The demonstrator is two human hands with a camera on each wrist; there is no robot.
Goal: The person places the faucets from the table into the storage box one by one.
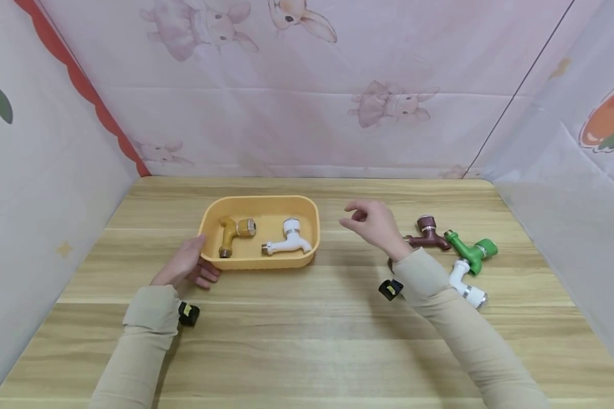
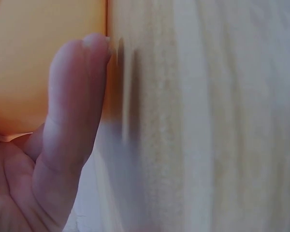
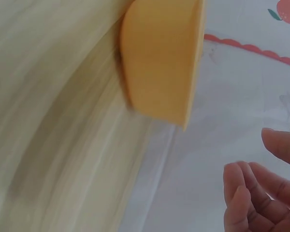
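Tub point(image 1: 266, 264): yellow-orange, smooth, plastic-looking, rectangular with rounded corners; it stands on the table point(image 1: 307, 352), its near left corner against the left fingers, its right end to the left of the right fingertips and apart from them.
Ochre tap point(image 1: 229, 236): inside the tub, at the end nearer the left fingers; glossy curved body, metal thread at the tip, round knob.
White tap point(image 1: 289, 244): also inside, at the end nearer the right fingers; smooth white body, metallic ring below the knob, brassy thread.
Left hand point(image 1: 189, 261): fingers rather straight and close together, touching the tub at its corner; the thumb is near the rim.
Right hand point(image 1: 373, 221): raised above the table, fingers bent loosely, thumb and forefinger curved with a gap of air between them.
Dark red tap point(image 1: 427, 230): to the right of the right fingers, shiny, partly hidden by the wrist.
Green tap point(image 1: 473, 253): farther right from these fingers, glossy, with a ridged knob.
Second white tap point(image 1: 460, 278): nearer the person than the green one, partly behind the sleeve point(image 1: 424, 278), silvery ribbed knob.
Table: pale wood grain in stripes, beneath both hands.
Cloth point(image 1: 286, 130): beyond the fingers, pinkish, creased, printed with rabbits.
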